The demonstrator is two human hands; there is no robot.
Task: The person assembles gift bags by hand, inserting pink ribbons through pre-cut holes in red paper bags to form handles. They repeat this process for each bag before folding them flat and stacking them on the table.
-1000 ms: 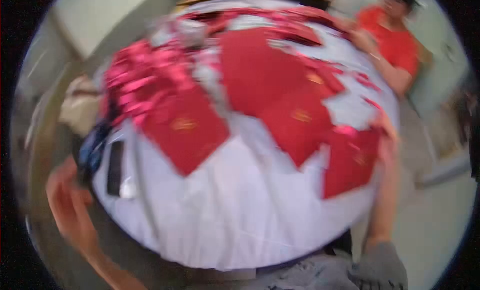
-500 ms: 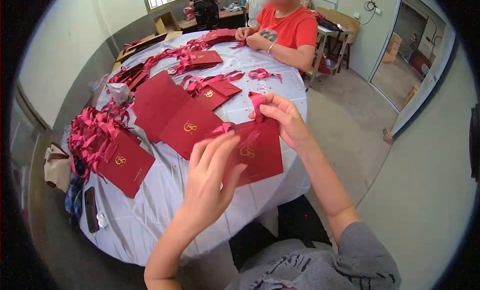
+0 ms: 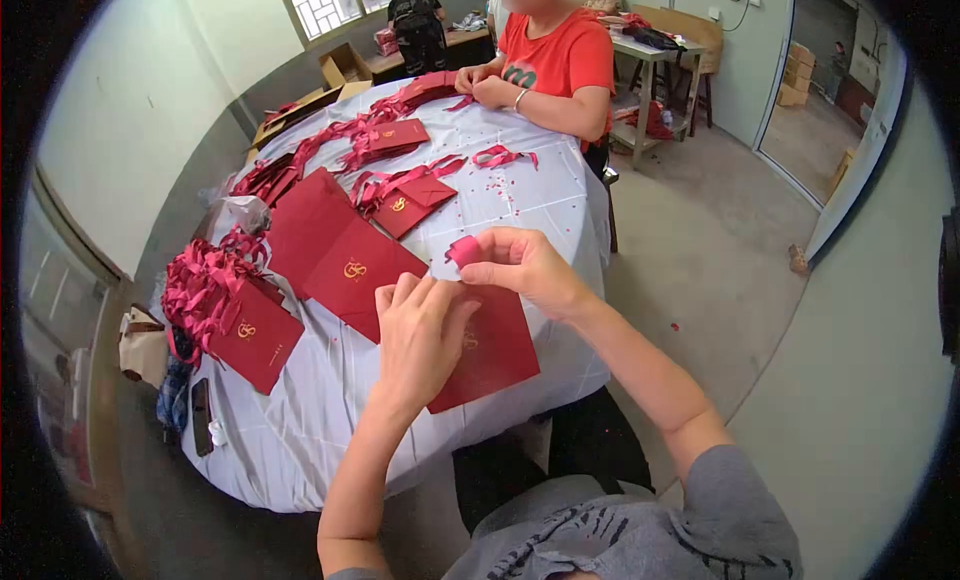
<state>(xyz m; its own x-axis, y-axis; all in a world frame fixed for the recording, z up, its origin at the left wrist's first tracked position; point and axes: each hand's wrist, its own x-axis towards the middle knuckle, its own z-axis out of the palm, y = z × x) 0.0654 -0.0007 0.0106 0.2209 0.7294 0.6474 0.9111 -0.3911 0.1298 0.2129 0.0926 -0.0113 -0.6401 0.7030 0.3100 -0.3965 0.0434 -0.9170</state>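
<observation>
A flat red paper bag (image 3: 495, 352) with a faint gold logo lies before me near the table's edge. My right hand (image 3: 525, 272) pinches a loop of pink-red ribbon (image 3: 463, 252) just above the bag's top edge. My left hand (image 3: 415, 330) is over the bag's upper left part, its fingers bent down and closed. What those fingers grip is hidden behind them. Just left of my hands rests another red paper piece (image 3: 335, 255), spread open, its gold logo facing up.
A heap of ribbons (image 3: 205, 290) covers part of a red bag (image 3: 258, 340) at the left. More ribboned bags (image 3: 405, 205) lie farther back on the white tablecloth (image 3: 300, 430). A phone (image 3: 202, 417) lies near the left edge. Across the table, a person in red (image 3: 560, 70) handles ribbon.
My left hand has come in to the bag's top edge and its fingers have closed. My right hand has moved left and lower with the ribbon, toward my left hand. The view has shifted slightly.
</observation>
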